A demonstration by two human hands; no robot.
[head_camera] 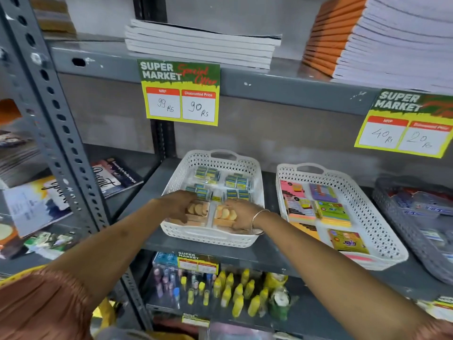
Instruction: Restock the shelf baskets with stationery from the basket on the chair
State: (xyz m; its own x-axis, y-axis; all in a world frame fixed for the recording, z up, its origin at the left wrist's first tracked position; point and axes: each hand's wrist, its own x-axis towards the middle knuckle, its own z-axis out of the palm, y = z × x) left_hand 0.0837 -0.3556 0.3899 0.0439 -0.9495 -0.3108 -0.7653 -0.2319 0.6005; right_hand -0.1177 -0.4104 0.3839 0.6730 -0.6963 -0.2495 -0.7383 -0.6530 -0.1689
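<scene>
A white perforated basket [257, 182] sits on the middle shelf straight ahead. Its back half holds several blue-and-yellow packs [236, 181]. Two clear packs of tan round pieces lie at its front. My left hand [177, 204] rests on the left tan pack [197, 211], fingers curled around its left edge. My right hand [241, 213], with a bangle at the wrist, grips the right tan pack [224, 214] from its right side. The chair and its basket are out of view.
A second white basket [382, 231] to the right holds sticky-note pads. A grey basket [402, 229] stands at the far right. Notebooks are stacked on the upper shelf [269, 79], price cards hang from its edge, glue bottles [235, 290] fill the lower shelf, books lie left.
</scene>
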